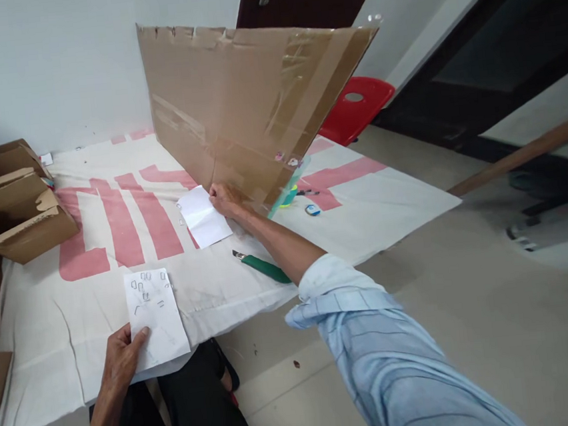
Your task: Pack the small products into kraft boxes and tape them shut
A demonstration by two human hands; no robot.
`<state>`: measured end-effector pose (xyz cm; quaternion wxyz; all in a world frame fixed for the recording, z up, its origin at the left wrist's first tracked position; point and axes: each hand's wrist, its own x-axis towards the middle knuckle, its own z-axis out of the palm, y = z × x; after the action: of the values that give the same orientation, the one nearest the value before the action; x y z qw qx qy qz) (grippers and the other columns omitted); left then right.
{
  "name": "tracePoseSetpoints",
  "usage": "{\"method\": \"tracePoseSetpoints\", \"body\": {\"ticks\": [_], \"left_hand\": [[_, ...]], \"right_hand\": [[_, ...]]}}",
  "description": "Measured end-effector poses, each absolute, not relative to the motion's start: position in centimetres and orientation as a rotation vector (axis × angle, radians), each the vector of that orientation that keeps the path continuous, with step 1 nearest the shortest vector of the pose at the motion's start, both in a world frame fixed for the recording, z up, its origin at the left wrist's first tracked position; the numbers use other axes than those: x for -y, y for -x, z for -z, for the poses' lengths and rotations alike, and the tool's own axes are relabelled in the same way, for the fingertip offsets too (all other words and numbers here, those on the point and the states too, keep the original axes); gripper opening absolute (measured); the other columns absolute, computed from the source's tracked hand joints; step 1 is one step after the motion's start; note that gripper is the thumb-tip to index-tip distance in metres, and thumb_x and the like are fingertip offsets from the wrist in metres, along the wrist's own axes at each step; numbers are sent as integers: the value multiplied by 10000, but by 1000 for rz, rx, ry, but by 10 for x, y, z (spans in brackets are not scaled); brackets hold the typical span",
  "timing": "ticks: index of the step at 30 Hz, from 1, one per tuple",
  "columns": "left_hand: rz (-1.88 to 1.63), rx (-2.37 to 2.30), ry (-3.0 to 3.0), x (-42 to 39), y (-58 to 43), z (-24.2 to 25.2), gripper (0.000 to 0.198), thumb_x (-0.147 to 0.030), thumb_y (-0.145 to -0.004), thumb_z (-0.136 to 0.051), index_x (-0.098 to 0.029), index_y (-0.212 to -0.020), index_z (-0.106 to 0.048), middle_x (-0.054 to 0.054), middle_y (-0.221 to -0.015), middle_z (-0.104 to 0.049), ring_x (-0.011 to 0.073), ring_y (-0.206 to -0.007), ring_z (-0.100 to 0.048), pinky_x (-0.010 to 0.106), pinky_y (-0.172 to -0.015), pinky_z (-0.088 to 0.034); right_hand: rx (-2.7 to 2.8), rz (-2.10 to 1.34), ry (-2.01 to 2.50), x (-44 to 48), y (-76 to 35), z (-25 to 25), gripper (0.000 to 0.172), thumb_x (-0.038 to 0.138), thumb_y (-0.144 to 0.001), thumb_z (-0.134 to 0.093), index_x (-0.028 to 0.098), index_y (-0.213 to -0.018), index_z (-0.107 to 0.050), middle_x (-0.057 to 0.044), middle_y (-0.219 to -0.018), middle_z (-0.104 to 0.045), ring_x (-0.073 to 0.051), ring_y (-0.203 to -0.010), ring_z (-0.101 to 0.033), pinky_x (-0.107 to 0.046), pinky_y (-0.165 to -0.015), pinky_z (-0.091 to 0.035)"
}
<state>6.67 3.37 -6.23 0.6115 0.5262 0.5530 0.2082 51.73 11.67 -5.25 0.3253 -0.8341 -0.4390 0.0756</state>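
My left hand [123, 354] grips the lower left edge of a white paper sheet [158, 325], its thumb lying on top. Small rectangles and a few short strokes are drawn on that sheet. Farther away, my right hand [226, 199] has its fingers curled at the upper right edge of a second, plain white paper [204, 217] with a crease. It is close beside the bottom of a large cardboard panel [233, 104], which stands upright with tape across it. A green utility knife [264, 267], blade tip showing, lies near my right forearm.
Open cardboard boxes [23, 211] stand at the table's left. A small tape roll [312, 210] and a bright green item [290, 197] lie right of the panel. Behind is a red chair [359, 105]. A white cloth with red print [92, 312] covers the table.
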Motion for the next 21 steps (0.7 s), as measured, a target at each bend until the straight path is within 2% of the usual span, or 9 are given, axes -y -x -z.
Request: {"method": "tracePoseSetpoints", "body": {"ticks": [3,6,10,12,14,18,21], "left_hand": [[-467,-1241,-1247,-35,-77,61,502,-590,-577,-873,-129,-750,-773,67,-723,-748,223,-658,-630,287,-566,-456],[-458,-1190,-1247,-37,-92,62,512,-588,-619,-853,-121,-822,-794,66,-731,-751,232,-679,-643,286,-578,-463],[-479,-1118,-1298,-39,-115,68,475,-535,-656,-829,-114,-875,-814,77,-808,-784,245,-728,-665,289,-612,-477],[-513,-1077,-1336,-40,-131,73,436,-506,-674,-809,-114,-865,-813,77,-821,-789,253,-756,-678,294,-630,-490],[-542,-1043,-1367,-43,-151,79,417,-488,-696,-788,-114,-880,-808,78,-843,-795,257,-779,-690,299,-648,-508],[-529,-1016,-1396,-46,-195,87,450,-466,-774,-752,-100,-1033,-782,99,-927,-805,254,-812,-718,320,-689,-548],[-443,-1019,-1437,-43,-208,90,556,-423,-775,-805,-59,-1188,-730,126,-883,-792,252,-738,-720,339,-658,-557]], "right_hand": [[1171,-136,2230,-121,-510,49,167,142,-971,-516,197,-1023,-665,-121,-1046,-704,-234,-1000,-570,-359,-914,-417],[1249,-84,2224,-103,-499,43,195,160,-1018,-485,182,-1126,-646,-140,-1202,-680,-240,-1098,-562,-359,-968,-412],[1411,-103,2217,-30,-482,54,152,289,-1027,-556,191,-1059,-667,-128,-1183,-695,-262,-1125,-578,-354,-976,-436],[1542,-138,2298,18,-474,71,210,355,-1002,-612,185,-1108,-672,-140,-1226,-687,-282,-1180,-580,-366,-999,-443],[1574,-206,2413,60,-469,91,240,413,-970,-655,202,-1084,-680,-117,-1175,-692,-283,-1158,-597,-360,-974,-459],[1612,-168,2458,109,-469,120,190,348,-989,-592,206,-1076,-682,-102,-1109,-689,-268,-1090,-627,-342,-928,-472],[1526,-69,2489,122,-479,129,235,325,-987,-568,180,-1134,-679,-121,-1115,-691,-283,-1090,-631,-354,-912,-482]]}}
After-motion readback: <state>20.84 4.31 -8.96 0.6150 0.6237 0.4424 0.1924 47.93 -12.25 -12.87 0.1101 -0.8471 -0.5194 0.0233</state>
